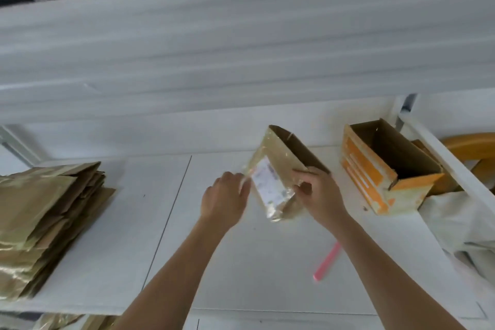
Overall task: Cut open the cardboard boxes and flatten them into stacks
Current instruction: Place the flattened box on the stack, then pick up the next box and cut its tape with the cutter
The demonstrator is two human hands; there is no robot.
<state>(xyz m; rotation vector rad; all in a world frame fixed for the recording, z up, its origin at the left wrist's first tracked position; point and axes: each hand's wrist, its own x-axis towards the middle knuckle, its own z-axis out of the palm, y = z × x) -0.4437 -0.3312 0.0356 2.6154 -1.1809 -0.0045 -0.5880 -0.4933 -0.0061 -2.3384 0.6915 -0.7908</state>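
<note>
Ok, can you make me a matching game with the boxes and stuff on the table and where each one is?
Things:
1. taped box
2. orange box
3. flat cardboard stack
4. pink cutter

Places:
A. lying beside the right forearm
B. far left of the table
C. held in both hands
D. open, at the right of the table

Pairs: 1-C, 2-D, 3-B, 4-A

A small brown cardboard box (278,169), taped and bearing a white label (267,182), is held above the white table (241,262). Its right edge is gripped by the right hand (318,193); its left edge is touched by the left hand (225,198). A stack of flattened cardboard (45,222) is seen at left, an open orange box (385,169) at right, and a pink stick (328,261) near the right forearm.
</note>
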